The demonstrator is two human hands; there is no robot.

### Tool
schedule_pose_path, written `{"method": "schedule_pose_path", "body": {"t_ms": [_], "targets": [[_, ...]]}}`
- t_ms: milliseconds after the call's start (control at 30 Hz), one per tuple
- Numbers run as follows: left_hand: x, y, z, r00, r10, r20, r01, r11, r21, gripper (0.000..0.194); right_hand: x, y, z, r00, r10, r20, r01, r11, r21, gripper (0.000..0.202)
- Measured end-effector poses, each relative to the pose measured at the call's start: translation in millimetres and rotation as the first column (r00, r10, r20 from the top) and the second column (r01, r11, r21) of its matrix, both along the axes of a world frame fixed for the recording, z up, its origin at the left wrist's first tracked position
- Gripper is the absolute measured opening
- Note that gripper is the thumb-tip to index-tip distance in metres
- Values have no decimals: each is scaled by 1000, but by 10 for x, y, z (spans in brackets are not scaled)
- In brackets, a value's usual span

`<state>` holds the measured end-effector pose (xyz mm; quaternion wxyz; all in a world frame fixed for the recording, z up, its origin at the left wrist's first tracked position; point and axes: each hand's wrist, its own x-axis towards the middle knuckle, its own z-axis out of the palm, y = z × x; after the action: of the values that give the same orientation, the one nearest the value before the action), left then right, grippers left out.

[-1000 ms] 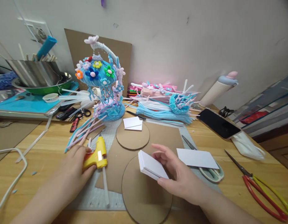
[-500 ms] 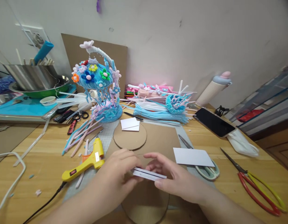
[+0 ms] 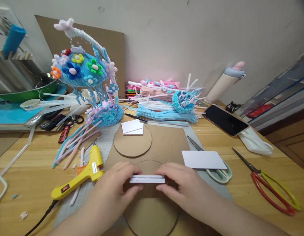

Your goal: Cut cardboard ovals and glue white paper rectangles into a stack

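Between my two hands are stacked white boards, seen edge-on with a thin dark gap between the layers. My left hand grips their left end, thumb below and fingers above. On the right end, my right hand pinches them in the same way. Below them lies a round cardboard disc. A second cardboard disc lies farther back, carrying small white pieces. To the right, a white rectangular card partly covers pale-green-handled scissors.
A yellow glue gun lies left of my left hand, its black cord trailing forward. Red-and-yellow-handled scissors and a phone lie on the right. Behind stand a blue flowered pipe-cleaner lamp shape and bundled pipe cleaners.
The white boards have turned level, from slanting down to the right. My right hand now grips their right end evenly with the left. The view has shifted slightly.
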<state>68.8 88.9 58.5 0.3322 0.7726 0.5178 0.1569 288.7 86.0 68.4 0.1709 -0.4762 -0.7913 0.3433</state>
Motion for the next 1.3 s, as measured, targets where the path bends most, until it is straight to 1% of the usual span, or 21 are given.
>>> {"method": "schedule_pose_path", "body": {"t_ms": [100,267,533,700,933,1133,1300], "targets": [[-20,1,8,999,-8,-35,7,1000,-19,14,5,2,-22,1000,-18,14,19,1000,-14,21],[-19,33,23,997,-37,-63,34,999,-36,13,-23,2,-65,1000,-2,9,3,1000,-22,17],[-4,45,-2,996,-6,-84,4,1000,-24,10,-40,7,-126,1000,-19,3,20,1000,-14,15],[4,43,-32,999,28,-38,-29,999,-23,10,-45,29,-144,999,-29,-15,29,999,-29,17],[4,68,-64,999,24,44,-27,998,60,10,-54,12,-164,999,-46,-22,46,998,-35,17],[2,56,-77,998,39,50,-42,997,64,12,-44,15,-182,999,-43,-25,42,999,-22,17],[14,65,-58,997,56,59,-58,998,30,11,-55,15,-196,999,-40,-26,40,999,1,19]]}}
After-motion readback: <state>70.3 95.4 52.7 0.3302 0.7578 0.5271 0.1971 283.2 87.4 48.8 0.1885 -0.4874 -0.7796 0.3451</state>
